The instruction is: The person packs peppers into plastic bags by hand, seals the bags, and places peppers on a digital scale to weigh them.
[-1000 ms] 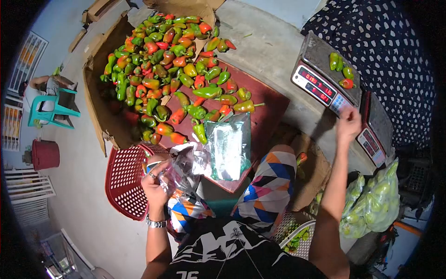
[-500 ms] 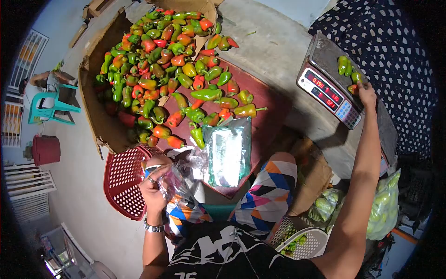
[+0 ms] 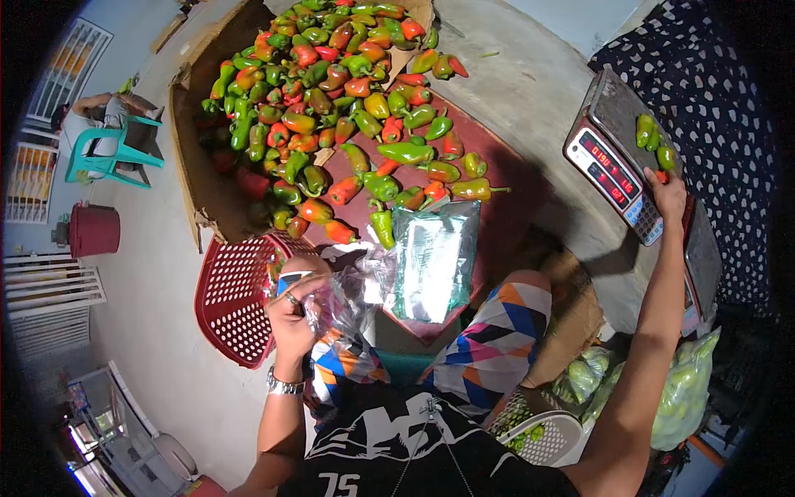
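"What's that right grip (image 3: 669,200) up against?"

"The red pepper (image 3: 662,176) on the scale (image 3: 609,108). The fingers partly cover it, so from where I stand I can't tell whether they're clamped on it or only resting there."

"Which way does it lie from the hand?"

"Straight ahead, right at the fingertips. Too little of it shows to give its long axis. A green pepper (image 3: 665,158) is just beyond, its length running roughly in line with the right arm (image 3: 642,340), and two more green peppers (image 3: 644,130) lie side by side farther on."

"So the right is the nearer hand?"

"By far; that arm is stretched out to it. The left grip (image 3: 291,325) is well apart, over by the left knee (image 3: 306,269), thumb and fingers together on a clear plastic bag (image 3: 327,313)."

"And between the two?"

"A shiny packet (image 3: 432,265), at the near corner of the red desk (image 3: 509,161). Past it there are loose peppers (image 3: 406,152) spread over the desk, running back into a big heap (image 3: 331,91) by the cardboard (image 3: 187,166). A red basket (image 3: 228,302) sits beside that left knee."

"Anything out past the right arm?"

"A second scale (image 3: 705,248) close beside the first, and lower down, plastic bags of green produce (image 3: 686,404)."
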Available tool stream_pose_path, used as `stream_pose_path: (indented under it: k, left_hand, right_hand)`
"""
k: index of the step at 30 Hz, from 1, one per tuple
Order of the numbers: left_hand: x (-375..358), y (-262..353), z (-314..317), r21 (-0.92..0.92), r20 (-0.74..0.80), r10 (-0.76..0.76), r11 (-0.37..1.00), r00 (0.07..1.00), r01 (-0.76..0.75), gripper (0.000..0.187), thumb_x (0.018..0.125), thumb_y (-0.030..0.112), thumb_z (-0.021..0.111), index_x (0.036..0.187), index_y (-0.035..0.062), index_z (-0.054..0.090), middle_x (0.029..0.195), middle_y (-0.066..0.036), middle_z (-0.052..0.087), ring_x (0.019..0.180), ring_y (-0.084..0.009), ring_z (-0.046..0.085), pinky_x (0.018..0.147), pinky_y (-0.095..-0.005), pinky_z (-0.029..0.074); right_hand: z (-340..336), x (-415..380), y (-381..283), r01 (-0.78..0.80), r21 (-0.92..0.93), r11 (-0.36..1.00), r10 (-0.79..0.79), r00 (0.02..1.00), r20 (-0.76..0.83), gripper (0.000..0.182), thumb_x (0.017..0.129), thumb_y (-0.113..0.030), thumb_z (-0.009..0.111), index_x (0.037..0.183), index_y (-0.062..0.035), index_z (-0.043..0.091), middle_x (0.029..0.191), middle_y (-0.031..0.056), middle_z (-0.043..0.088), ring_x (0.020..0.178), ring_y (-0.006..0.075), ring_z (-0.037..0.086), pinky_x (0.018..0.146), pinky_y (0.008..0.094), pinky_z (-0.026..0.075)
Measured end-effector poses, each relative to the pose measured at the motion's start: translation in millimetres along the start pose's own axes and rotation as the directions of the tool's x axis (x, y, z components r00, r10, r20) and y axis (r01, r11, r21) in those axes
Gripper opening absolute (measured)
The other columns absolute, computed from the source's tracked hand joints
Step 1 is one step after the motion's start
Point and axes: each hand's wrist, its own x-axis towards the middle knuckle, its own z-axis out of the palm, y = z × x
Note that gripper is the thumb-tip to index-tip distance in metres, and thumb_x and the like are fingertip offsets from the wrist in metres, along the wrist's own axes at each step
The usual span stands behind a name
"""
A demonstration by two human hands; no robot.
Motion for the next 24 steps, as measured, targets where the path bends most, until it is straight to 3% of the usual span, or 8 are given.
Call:
stream_pose_path:
  k: [2,6,10,12,15,18,23,24]
  left_hand:
    - [0.0,0.2,-0.9,-0.012,-0.006,0.004,1.0,1.0,-0.004,0.025,0.085,0.001,0.066,0.108,-0.0028,0.075,0.108,-0.015,0.076,0.103,-0.0233,0.071,0.097,-0.0351,0.053]
    - [-0.9,-1.4,-3.4,-0.023,0.002,0.015,1.0,1.0,-0.015,0.026,0.084,-0.002,0.065,0.108,-0.0021,0.076,0.108,-0.014,0.076,0.103,-0.0226,0.071,0.098,-0.0347,0.052]
    - [-2.8,-2.3,-3.4,-0.073,0.019,-0.01,0.997,1.0,0.011,0.028,0.083,-0.005,0.065,0.108,-0.0015,0.076,0.108,-0.014,0.077,0.105,-0.024,0.072,0.099,-0.0354,0.052]
    - [-3.5,-1.7,-3.9,-0.065,0.004,-0.008,0.998,1.0,0.009,0.028,0.082,-0.005,0.066,0.108,-0.0012,0.076,0.108,-0.014,0.077,0.105,-0.024,0.072,0.099,-0.0355,0.053]
    - [-4.5,-3.2,-4.2,-0.097,-0.008,-0.029,0.995,1.0,0.028,0.027,0.082,-0.004,0.068,0.108,-0.001,0.076,0.109,-0.014,0.077,0.105,-0.0237,0.073,0.096,-0.0344,0.054]
    - [-1.9,2.4,-5.5,-0.001,0.014,0.02,1.0,1.0,-0.02,0.027,0.083,-0.003,0.067,0.109,-0.0007,0.076,0.108,-0.014,0.077,0.103,-0.0242,0.073,0.094,-0.0337,0.055]
    - [-3.5,7.9,-13.9,0.044,-0.016,0.06,0.997,0.998,-0.059,0.024,0.084,-0.003,0.067,0.105,-0.0008,0.076,0.105,-0.013,0.077,0.102,-0.0244,0.074,0.094,-0.0337,0.055]
    - [-3.8,6.7,-15.4,0.029,-0.017,0.052,0.998,0.998,-0.052,0.024,0.083,-0.003,0.067,0.105,-0.0009,0.076,0.104,-0.013,0.077,0.101,-0.0242,0.074,0.094,-0.0336,0.055]
  right_hand:
    - [32.3,15.7,30.0,0.132,-0.003,0.991,-0.131,0.98,-0.152,0.081,0.081,-0.065,0.076,0.136,-0.0067,0.062,0.126,0.0267,0.067,0.118,0.0423,0.065,0.102,0.0469,0.05]
    - [13.9,-47.8,-52.2,-0.051,0.433,0.9,0.203,0.928,-0.312,0.052,0.087,-0.053,0.078,0.104,-0.004,0.071,0.094,0.0225,0.074,0.091,0.0391,0.072,0.084,0.0449,0.055]
    - [45.2,-94.9,-165.5,0.35,0.605,0.716,-0.178,0.928,-0.326,0.039,0.093,-0.043,0.073,0.101,-0.0054,0.074,0.091,0.0189,0.075,0.085,0.0283,0.072,0.082,0.0393,0.055]
    - [35.3,-136.8,-243.0,0.232,0.761,0.605,-0.292,0.955,-0.058,0.038,0.092,-0.042,0.073,0.103,-0.0054,0.075,0.092,0.0167,0.075,0.086,0.0243,0.072,0.082,0.038,0.056]
    - [32.4,-191.6,-338.0,0.275,0.89,0.362,-0.583,0.812,-0.014,0.045,0.083,-0.041,0.081,0.107,-0.0047,0.073,0.095,0.0156,0.075,0.091,0.0241,0.071,0.085,0.039,0.056]
    - [19.2,-233.8,-406.7,0.421,0.804,0.42,-0.736,0.677,0.03,0.061,0.077,-0.043,0.086,0.118,-0.0019,0.067,0.111,0.0181,0.073,0.098,0.0307,0.071,0.089,0.0404,0.056]
    - [9.7,-244.6,-474.5,-0.166,0.888,0.428,-0.687,0.579,0.439,0.06,0.082,-0.041,0.083,0.117,0.0038,0.065,0.113,0.0153,0.074,0.097,0.0263,0.072,0.085,0.0399,0.057]
    - [10.8,-242.7,-478.5,-0.189,0.926,0.326,-0.636,0.681,0.363,0.057,0.084,-0.04,0.082,0.117,0.0027,0.065,0.111,0.0143,0.075,0.095,0.024,0.072,0.083,0.0386,0.057]
